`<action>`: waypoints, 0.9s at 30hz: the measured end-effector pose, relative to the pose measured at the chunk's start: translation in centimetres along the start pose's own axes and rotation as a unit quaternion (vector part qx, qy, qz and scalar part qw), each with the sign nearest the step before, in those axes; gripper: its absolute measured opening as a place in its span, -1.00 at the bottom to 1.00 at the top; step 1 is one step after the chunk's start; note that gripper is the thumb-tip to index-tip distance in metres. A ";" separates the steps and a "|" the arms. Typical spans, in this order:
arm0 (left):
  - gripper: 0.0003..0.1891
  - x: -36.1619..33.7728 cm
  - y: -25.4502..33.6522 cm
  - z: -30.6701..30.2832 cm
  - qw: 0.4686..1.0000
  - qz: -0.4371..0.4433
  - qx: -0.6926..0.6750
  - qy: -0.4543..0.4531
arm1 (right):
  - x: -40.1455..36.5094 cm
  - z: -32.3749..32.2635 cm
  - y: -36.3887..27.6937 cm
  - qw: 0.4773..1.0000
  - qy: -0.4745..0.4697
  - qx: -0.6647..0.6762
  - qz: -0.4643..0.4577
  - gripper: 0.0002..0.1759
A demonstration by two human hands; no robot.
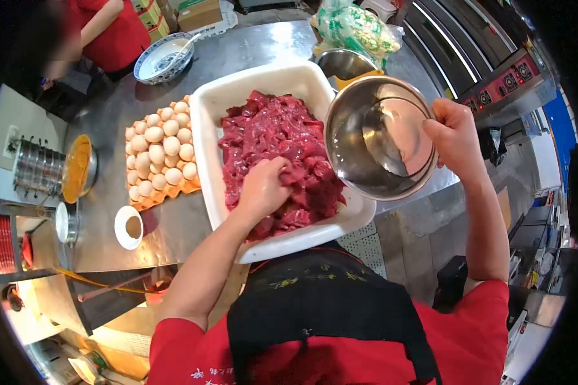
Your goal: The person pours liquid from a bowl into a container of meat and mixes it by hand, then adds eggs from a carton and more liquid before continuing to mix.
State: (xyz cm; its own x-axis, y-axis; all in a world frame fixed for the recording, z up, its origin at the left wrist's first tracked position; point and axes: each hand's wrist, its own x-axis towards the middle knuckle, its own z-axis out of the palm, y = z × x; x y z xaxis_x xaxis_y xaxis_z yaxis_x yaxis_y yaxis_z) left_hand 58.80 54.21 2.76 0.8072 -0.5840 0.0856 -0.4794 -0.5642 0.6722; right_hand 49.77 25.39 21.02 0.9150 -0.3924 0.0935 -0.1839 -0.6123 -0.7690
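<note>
Over the big white tub, my left hand is resting on a heap of wet red meat, with its back facing up. My left arm is slanting in from the near left side. My left fingers are bending half closed against the meat, but their tips are hiding, so I can't tell if they are pinching a piece. My right hand is holding the rim of a shiny metal bowl tight, with the thumb lying over the edge. My right arm is pointing forward, and the bowl is hanging by the tub's right side, with its open top facing me.

Left of the tub, lots of eggs are sitting on an orange tray. Nearer me, a small white cup is holding something brown. Past the eggs, a blue and white bowl is standing with a white spoon in it. All these are sitting on a gray metal table.
</note>
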 end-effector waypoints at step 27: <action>-0.44 7.1 -3.1 -0.4 0.970 -0.120 0.191 -0.095 | -6.7 -1.2 13.7 0.921 0.230 0.211 0.232 -0.91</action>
State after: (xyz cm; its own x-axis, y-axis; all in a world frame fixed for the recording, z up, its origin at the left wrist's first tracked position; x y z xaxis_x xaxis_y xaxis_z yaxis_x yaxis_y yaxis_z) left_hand 66.19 52.03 1.51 0.8509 -0.4851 -0.2015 -0.4066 -0.8511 0.3322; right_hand 40.70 18.84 10.60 0.5054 -0.8539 -0.1241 -0.2717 -0.0210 -0.9622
